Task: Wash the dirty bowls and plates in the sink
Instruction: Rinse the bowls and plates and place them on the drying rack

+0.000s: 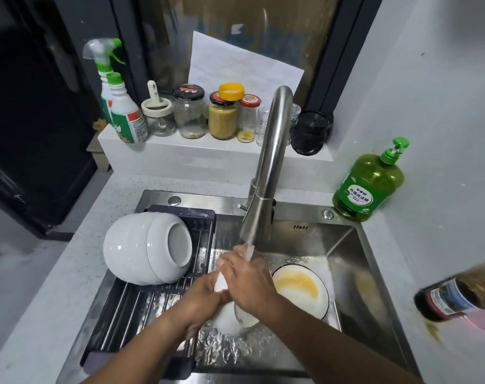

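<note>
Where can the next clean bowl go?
The rack has bare bars in front of the stacked bowls, near the left hand. The sink is crowded: a dirty plate lies beside both hands.
</note>
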